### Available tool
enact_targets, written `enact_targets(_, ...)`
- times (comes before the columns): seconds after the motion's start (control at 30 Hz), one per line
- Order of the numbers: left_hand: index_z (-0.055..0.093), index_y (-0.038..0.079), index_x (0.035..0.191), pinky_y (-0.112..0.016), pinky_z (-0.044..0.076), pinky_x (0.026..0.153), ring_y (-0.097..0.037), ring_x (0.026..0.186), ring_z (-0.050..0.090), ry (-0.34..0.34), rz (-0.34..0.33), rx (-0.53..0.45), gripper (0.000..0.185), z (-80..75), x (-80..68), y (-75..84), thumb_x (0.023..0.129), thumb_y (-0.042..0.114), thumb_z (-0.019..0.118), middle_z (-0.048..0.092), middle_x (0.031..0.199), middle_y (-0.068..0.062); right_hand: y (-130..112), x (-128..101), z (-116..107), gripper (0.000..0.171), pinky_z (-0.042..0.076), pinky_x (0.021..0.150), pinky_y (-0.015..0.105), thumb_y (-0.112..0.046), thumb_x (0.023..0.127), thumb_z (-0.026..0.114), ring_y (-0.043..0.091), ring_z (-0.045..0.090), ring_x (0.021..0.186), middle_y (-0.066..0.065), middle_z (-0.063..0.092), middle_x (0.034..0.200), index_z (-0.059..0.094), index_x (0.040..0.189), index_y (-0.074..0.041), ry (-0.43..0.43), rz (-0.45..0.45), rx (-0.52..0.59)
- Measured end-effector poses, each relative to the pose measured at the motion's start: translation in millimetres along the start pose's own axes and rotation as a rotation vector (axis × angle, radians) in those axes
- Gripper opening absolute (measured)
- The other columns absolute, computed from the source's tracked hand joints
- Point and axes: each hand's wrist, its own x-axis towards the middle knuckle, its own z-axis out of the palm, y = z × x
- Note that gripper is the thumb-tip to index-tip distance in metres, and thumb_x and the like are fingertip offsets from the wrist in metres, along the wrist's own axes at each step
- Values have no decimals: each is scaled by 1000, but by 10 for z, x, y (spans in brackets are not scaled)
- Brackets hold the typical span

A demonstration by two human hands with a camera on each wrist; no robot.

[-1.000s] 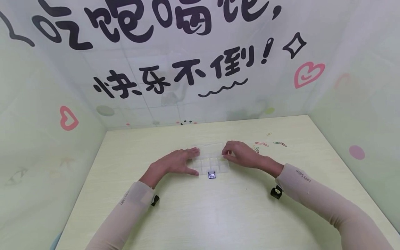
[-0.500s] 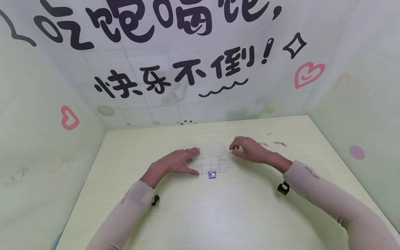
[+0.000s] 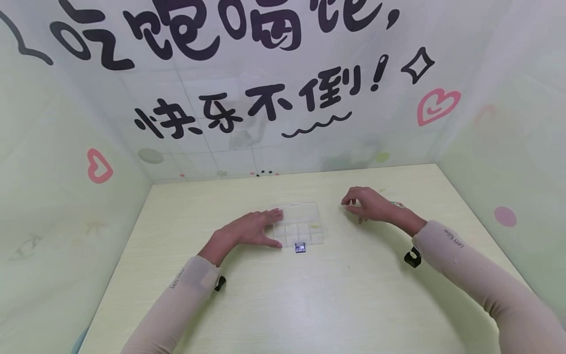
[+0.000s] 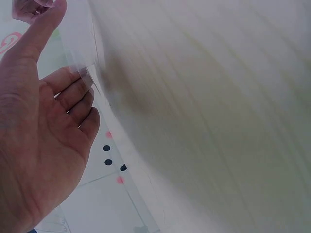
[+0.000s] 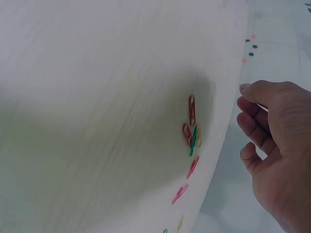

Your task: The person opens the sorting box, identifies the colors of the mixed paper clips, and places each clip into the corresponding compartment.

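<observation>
A clear plastic compartment box [image 3: 302,212] lies on the table with its lid folded back. A yellowish paper clip [image 3: 314,226] is in one of its right-hand compartments. My left hand [image 3: 253,229] rests at the box's left side, thumb and fingers spread along it; the left wrist view shows its fingertips [image 4: 85,77] at the clear edge. To the right of the box, my right hand [image 3: 369,203] hovers over scattered paper clips, its fingers loosely bent with nothing between them. Red, green and yellow paper clips [image 5: 192,110] show beside that hand in the right wrist view.
A small blue-and-white label [image 3: 300,247] sits at the box's front edge. Walls with black lettering and pink hearts [image 3: 438,106] enclose the pale table [image 3: 283,300] at the back and sides. One yellow-green clip [image 3: 382,190] lies farther back.
My right hand has moved away from the box, rightward and slightly back, to over the paper clips. The left hand has stayed at the box.
</observation>
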Motion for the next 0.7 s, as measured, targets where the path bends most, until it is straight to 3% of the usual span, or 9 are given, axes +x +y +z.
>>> enact_targets(0.3,43,11,163,-51,27,129,-28,158,32,4,3,-1,96,10,4,-1,89,60,79,33,172,-6,241,-80,-75,17,58,83,46,3,94,75,26,69,94,10,75,103,79,111,2,-26,85,-4)
enact_targets(0.7,42,11,163,-51,27,129,-27,159,32,-2,3,3,96,13,6,-19,90,61,78,33,172,-6,420,-118,-78,16,57,79,41,10,89,75,25,69,88,10,76,96,81,101,1,-47,31,-15)
